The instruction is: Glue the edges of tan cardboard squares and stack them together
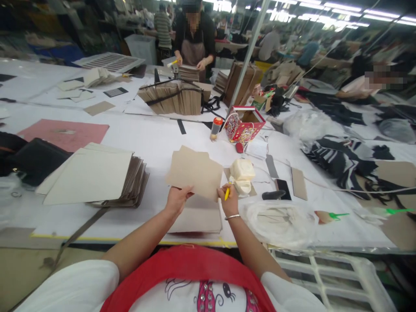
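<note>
My left hand (178, 200) grips the lower left edge of a tan cardboard piece (196, 171), thumb on top. The piece has a stepped upper outline, and I cannot tell whether it is one sheet or two overlapped. My right hand (230, 196) is closed at its lower right corner. A yellow handle (227, 193) juts from that hand; whatever is at its other end is hidden. Beneath the held piece lies a pale cardboard stack (196, 220). Just beyond my right hand stands a cream plastic container (242, 170).
To the left is a tall cardboard stack (91, 173); behind it lies a pink sheet (68, 134). Ahead are a red-capped bottle (216, 128) and a red patterned box (245, 125). A plastic-wrapped bundle (276, 221) sits at right. Across the table a co-worker (194, 39) handles cardboard.
</note>
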`<state>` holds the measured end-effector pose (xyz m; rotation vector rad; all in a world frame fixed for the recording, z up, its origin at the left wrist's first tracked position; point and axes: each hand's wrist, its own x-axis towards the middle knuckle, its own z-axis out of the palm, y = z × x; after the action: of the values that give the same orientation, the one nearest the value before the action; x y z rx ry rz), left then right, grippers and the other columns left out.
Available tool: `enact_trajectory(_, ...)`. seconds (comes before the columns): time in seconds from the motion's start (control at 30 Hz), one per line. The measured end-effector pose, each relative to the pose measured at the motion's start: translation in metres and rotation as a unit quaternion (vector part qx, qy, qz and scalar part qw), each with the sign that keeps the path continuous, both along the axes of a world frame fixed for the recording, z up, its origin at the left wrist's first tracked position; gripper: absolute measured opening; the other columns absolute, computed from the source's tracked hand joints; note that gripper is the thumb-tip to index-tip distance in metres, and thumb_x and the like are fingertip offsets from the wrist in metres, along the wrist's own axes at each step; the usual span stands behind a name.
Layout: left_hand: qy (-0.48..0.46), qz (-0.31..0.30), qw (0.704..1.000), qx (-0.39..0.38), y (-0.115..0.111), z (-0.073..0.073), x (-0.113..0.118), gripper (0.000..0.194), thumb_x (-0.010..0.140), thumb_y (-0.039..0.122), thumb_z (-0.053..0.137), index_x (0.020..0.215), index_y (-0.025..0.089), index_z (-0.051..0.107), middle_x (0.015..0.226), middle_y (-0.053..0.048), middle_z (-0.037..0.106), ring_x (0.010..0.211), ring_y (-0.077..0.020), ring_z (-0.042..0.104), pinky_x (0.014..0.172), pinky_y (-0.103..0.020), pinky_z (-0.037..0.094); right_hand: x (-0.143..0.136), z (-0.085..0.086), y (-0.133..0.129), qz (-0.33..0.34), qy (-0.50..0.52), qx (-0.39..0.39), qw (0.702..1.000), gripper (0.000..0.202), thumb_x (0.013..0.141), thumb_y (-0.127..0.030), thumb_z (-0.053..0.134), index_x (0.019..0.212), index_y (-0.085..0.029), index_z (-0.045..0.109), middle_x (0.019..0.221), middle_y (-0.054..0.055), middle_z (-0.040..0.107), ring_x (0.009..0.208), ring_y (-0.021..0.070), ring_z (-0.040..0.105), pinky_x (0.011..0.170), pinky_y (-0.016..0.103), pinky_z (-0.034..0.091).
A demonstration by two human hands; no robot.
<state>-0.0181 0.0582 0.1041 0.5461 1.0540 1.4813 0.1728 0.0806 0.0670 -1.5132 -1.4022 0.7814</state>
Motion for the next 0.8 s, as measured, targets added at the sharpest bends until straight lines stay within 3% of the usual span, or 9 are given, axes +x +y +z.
enact_trajectory(0.1,0.025,0.012,0.999,-0.016,-0.018,-0.017,-0.025,0.035,0.067,0.043,0.062,0.092,0.019,0.058,0.089,-0.004,0.063,0.08,-0.0162,0.059,0.063,-0.028,0.049,0.018,-0.005,-0.013,0.03,-0.019,-0.006,0.999,0.026,0.075,-0.041,0.052,0.086,-0.02,0.041,0.068,-0.001,0.052,0.062,0.0134,0.052,0.063,0.028,0.044)
enact_trajectory(0.2,0.166,0.009,0.983,-0.081,-0.04,-0.038,-0.053,0.034,0.07,0.049,0.056,0.078,0.016,0.06,0.072,-0.001,0.061,0.064,-0.0132,0.055,0.055,-0.023,0.045,0.034,-0.011,-0.028,0.074,-0.086,-0.018,0.993,0.025,0.076,-0.042,0.05,0.086,-0.02,0.043,0.071,0.0,0.053,0.064,0.0135,0.052,0.064,0.027,0.043)
enact_trajectory(0.33,0.396,-0.062,0.909,-0.112,-0.065,-0.062,-0.076,0.035,0.071,0.048,0.052,0.066,0.015,0.062,0.058,0.001,0.058,0.057,-0.0124,0.051,0.055,-0.022,0.039,0.039,-0.022,-0.046,0.118,-0.167,-0.059,0.977,0.024,0.08,-0.044,0.045,0.087,-0.021,0.045,0.074,0.001,0.056,0.063,0.0139,0.054,0.061,0.026,0.042)
enact_trajectory(0.43,0.484,-0.083,0.864,-0.108,-0.071,-0.071,-0.083,0.034,0.073,0.046,0.049,0.063,0.016,0.061,0.06,0.001,0.059,0.061,-0.0129,0.052,0.059,-0.022,0.038,0.033,-0.03,-0.049,0.132,-0.204,-0.075,0.967,0.024,0.081,-0.044,0.044,0.088,-0.021,0.046,0.076,0.002,0.058,0.061,0.0144,0.055,0.059,0.025,0.041)
enact_trajectory(0.53,0.501,-0.09,0.852,-0.127,-0.069,-0.077,-0.087,0.035,0.072,0.046,0.048,0.06,0.016,0.06,0.058,0.001,0.059,0.059,-0.0129,0.051,0.058,-0.022,0.036,0.027,-0.035,-0.046,0.135,-0.225,-0.075,0.962,0.023,0.082,-0.043,0.043,0.088,-0.021,0.046,0.077,0.002,0.059,0.062,0.0152,0.056,0.059,0.025,0.04)
enact_trajectory(0.8,0.482,-0.1,0.856,-0.158,-0.064,-0.094,-0.093,0.036,0.067,0.049,0.053,0.057,0.015,0.058,0.054,0.002,0.055,0.055,-0.0118,0.048,0.054,-0.021,0.033,0.023,-0.04,-0.046,0.136,-0.259,-0.086,0.952,0.024,0.082,-0.043,0.041,0.09,-0.02,0.047,0.078,0.004,0.061,0.06,0.016,0.057,0.056,0.025,0.04)
